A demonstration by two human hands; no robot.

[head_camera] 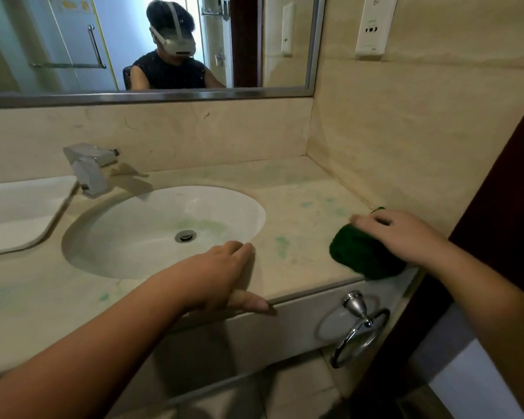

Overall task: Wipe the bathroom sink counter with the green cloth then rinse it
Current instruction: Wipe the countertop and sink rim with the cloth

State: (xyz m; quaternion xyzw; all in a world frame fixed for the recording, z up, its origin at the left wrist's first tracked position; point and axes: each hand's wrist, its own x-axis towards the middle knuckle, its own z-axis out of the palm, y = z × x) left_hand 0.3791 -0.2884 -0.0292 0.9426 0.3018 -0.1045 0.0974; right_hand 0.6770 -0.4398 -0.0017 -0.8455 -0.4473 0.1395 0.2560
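Green cloth [360, 255] bunched, gripped beneath right hand [406, 234] fingers [366, 220], on counter [300, 189].

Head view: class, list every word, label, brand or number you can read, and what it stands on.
No text can be read.
The socket panel bears a small mark at its lower edge: too blurred.
The yellow stickers reflected in the mirror: too blurred.
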